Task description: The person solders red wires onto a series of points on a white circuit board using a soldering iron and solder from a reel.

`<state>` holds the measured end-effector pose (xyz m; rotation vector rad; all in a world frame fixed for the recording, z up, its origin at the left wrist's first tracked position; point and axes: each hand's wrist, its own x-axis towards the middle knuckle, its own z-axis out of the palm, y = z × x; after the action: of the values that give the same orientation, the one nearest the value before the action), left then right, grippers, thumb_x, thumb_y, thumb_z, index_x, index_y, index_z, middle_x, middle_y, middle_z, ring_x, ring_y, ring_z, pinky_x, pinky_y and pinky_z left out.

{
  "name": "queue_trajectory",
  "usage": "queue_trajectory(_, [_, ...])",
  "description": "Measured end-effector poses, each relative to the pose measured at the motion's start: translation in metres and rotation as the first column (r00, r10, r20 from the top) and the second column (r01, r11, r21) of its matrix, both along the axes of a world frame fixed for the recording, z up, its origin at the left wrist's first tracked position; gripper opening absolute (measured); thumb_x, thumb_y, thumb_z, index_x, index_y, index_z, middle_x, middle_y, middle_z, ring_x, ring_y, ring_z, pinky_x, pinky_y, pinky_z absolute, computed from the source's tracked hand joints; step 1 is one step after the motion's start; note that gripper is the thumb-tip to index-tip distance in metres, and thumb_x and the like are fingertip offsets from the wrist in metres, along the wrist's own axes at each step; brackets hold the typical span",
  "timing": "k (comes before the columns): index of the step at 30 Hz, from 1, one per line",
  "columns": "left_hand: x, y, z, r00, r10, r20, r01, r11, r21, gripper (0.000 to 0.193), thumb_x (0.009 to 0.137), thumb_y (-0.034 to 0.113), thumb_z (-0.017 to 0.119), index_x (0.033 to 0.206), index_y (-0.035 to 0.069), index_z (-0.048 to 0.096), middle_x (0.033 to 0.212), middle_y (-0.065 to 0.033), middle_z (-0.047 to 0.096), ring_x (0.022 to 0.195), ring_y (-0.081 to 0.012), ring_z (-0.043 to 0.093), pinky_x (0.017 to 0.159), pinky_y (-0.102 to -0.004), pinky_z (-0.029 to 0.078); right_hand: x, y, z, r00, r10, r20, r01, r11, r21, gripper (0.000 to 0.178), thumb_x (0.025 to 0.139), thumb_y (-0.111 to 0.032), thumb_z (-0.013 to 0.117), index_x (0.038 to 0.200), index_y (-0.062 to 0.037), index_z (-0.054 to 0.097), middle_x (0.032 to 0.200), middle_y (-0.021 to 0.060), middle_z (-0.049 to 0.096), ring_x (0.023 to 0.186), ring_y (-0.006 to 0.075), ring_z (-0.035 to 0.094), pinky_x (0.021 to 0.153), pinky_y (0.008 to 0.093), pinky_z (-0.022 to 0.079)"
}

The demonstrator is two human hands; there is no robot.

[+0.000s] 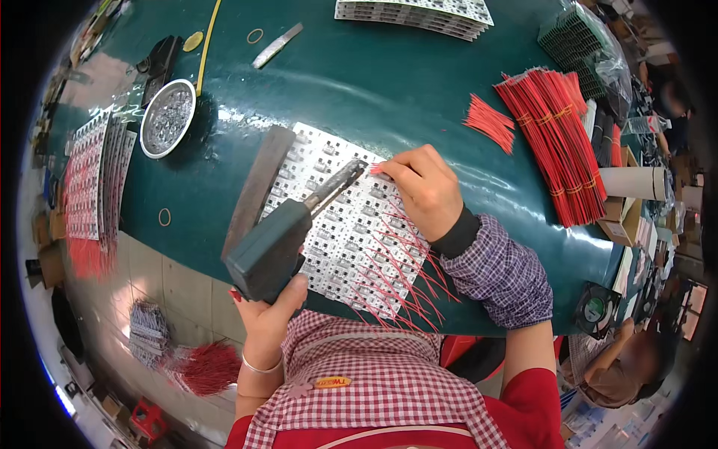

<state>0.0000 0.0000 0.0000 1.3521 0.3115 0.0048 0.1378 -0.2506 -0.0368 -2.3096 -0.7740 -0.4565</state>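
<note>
White rectangular circuit-board panel (348,236) lies flat at the near edge of the green tabletop (374,86), components upward, presumably for access. The left hand (273,318) is closed round the grip of a dark green pistol-shaped tool (269,243), slanted so its metal tip reaches over the panel. The right hand (430,191), well apart, pinches thin red wires (376,169) beside that tip, apparently steadying them. A dark grey bar (258,187) lies along the panel's left side, possibly as a stop.

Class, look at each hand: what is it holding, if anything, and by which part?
The left hand grips a dark gun-shaped tool by its handle. The right hand pinches red wire near the end over the board; the strand count is unclear.
</note>
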Motion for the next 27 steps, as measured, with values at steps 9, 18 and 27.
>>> queue_trajectory(9, [0.003,-0.006,-0.013,0.996,-0.056,0.067,0.029,0.934,0.357,0.043,0.088,-0.007,0.073,0.128,-0.004,0.061,0.11,-0.0136,0.069,0.064,-0.0095,0.058,0.051,-0.0254,0.046,-0.001,0.003,-0.001,1.0,-0.003,0.031,0.005,0.998,-0.067,0.026,0.073,0.006,0.068,0.097,-0.0033,0.07,0.093,0.0081,0.063,0.086,0.026,0.061,0.07,0.036,0.055])
queue_trajectory(18, [0.012,-0.013,-0.006,0.997,-0.069,0.026,0.056,0.936,0.348,0.028,0.089,-0.003,0.075,0.116,-0.003,0.068,0.081,-0.0025,0.066,0.059,-0.007,0.056,0.05,-0.0234,0.043,-0.001,0.005,0.004,1.0,-0.009,0.024,0.01,0.999,-0.051,0.032,0.07,0.009,0.068,0.1,-0.001,0.073,0.09,0.0092,0.064,0.081,0.0267,0.062,0.067,0.037,0.053])
queue_trajectory(27, [0.013,-0.01,-0.007,0.991,-0.129,0.042,0.1,0.902,0.42,0.02,0.09,-0.002,0.075,0.109,-0.002,0.069,0.078,-0.0021,0.065,0.058,-0.0067,0.055,0.05,-0.0234,0.042,-0.001,0.005,0.005,1.0,-0.008,0.019,0.01,0.997,-0.074,0.032,0.069,0.009,0.067,0.1,-0.0001,0.072,0.09,0.0099,0.064,0.081,0.0272,0.061,0.067,0.0376,0.053])
